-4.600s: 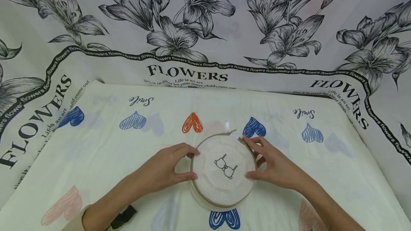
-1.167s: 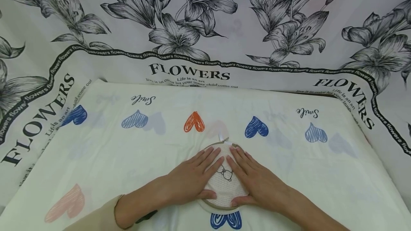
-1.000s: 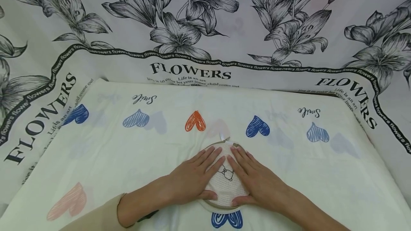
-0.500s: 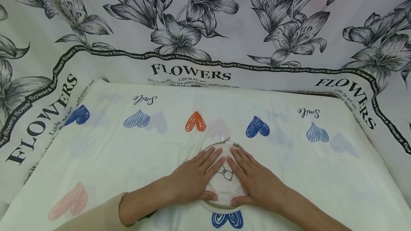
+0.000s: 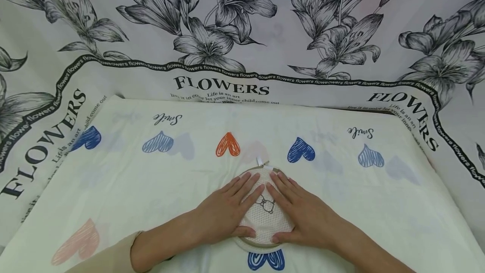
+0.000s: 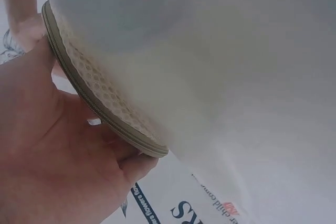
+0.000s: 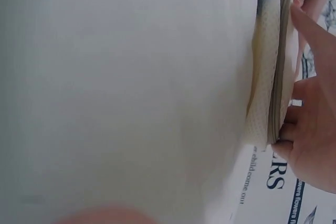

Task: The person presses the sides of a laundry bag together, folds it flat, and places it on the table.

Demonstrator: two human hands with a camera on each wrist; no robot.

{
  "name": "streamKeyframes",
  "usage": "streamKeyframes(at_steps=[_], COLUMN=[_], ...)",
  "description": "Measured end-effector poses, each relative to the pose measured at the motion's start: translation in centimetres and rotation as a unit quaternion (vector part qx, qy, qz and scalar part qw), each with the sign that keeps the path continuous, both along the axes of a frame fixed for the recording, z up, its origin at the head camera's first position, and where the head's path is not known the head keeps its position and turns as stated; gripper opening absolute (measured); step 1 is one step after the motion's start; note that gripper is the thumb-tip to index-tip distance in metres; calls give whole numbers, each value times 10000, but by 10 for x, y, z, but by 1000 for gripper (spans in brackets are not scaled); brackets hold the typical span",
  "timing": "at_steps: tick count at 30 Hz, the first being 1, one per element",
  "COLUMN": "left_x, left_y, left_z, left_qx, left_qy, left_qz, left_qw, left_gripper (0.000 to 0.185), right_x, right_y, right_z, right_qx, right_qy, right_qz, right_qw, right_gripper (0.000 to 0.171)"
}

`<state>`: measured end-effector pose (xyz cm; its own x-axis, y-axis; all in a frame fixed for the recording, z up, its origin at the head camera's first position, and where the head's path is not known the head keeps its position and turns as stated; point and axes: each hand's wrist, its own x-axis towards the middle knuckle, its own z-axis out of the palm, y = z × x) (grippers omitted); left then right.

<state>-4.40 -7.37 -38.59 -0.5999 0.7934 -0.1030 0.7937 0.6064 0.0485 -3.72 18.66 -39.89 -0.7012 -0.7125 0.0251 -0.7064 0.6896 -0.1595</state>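
- A round mesh pouch [image 5: 265, 218] with a tan zipped rim is laid flat on the worktop, near its front edge and at mid-width.
- The worktop is covered by a cream cloth [image 5: 151, 188] printed with hearts; a blue heart [image 5: 266, 260] is seen just in front of the pouch, partly covered by its rim.
- The left hand [image 5: 225, 212] is placed flat on the left half of the pouch, fingers straight and spread slightly, thumb laid along the near left rim.
- The right hand [image 5: 303, 216] is placed flat on the right half in mirror position, fingers straight, thumb laid along the near right rim.
- The index fingertips of both hands are brought close together above a small black line drawing [image 5: 266, 204] printed at the centre of the mesh; the drawing is left uncovered between them.
- A white zip-pull tab [image 5: 260, 162] is seen at the far rim of the pouch, just beyond the fingertips.
- In the left wrist view, the pouch rim [image 6: 100, 109] is shown edge-on against the palm; nothing is gripped.
- In the right wrist view, the pouch rim [image 7: 275, 77] is shown edge-on beside the fingers [image 7: 315, 35].
- An orange heart [image 5: 227, 145] is printed on the cloth beyond the pouch.
- A flower-printed backdrop [image 5: 242, 33] lettered "FLOWERS" is hung behind and around the worktop.
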Motion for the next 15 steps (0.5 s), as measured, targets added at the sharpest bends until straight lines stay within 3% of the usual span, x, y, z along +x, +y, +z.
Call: streamKeyframes(at_steps=[6,10,15], left_x=[0,-1,-4], left_y=[-2,-4,-8], left_z=[3,6,9], left_qx=[335,467,510], left_qy=[-76,-376,-430], left_qz=[70,274,505], left_qw=[9994,9978,9965], left_gripper=[95,95,95], right_x=[-2,-6,-11], right_y=[4,9,14], right_z=[6,11,13], right_qx=[-46,-209,-296], right_qy=[-99,-92,-45], right_qz=[-38,-130,-218], right_qw=[9999,9997,9993], right_gripper=[103,100,99])
